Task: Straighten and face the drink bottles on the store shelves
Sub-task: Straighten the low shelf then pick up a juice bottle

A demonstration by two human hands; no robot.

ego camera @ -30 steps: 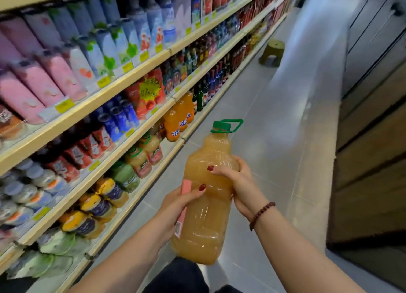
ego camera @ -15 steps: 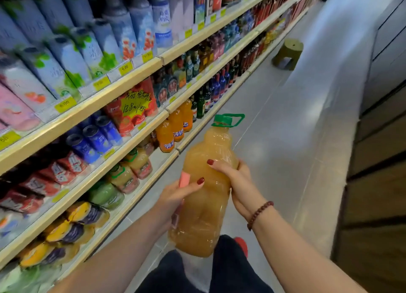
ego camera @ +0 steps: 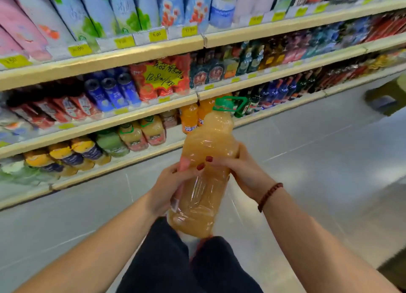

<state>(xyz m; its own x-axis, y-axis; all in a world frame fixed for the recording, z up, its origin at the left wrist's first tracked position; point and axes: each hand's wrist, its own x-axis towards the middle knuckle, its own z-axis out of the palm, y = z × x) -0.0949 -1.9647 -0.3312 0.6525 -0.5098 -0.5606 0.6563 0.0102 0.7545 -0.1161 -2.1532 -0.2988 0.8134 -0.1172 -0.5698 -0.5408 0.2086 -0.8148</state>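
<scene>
Holding a large juice bottle (ego camera: 206, 178) nearly upright in mid-air, above the aisle floor (ego camera: 307, 160) and out in front of the bottom shelf (ego camera: 131, 163), not yet resting on any shelf. Gripping its middle from both sides: left hand (ego camera: 169, 187) curling round the near side with the thumb pressing across the front, right hand (ego camera: 243, 174) wrapping the opposite side.

Probably risking a slip, judging by the smooth, glossy, crinkled clear plastic and the heavy fill of cloudy peach-orange juice reaching the neck. Possibly cracking or leaking if dropping onto the hard tile. Also risking a knock against the smaller round juice bottles (ego camera: 142, 134) or the orange soda bottles (ego camera: 189, 116) while easing into the bare patch of shelf between them.

Showing rounded shoulders narrowing to a short neck, a green screw cap (ego camera: 223, 104) with a loop handle, and a pink label strip (ego camera: 184, 163) facing sideways, so probably needing a turn before shelving.
</scene>
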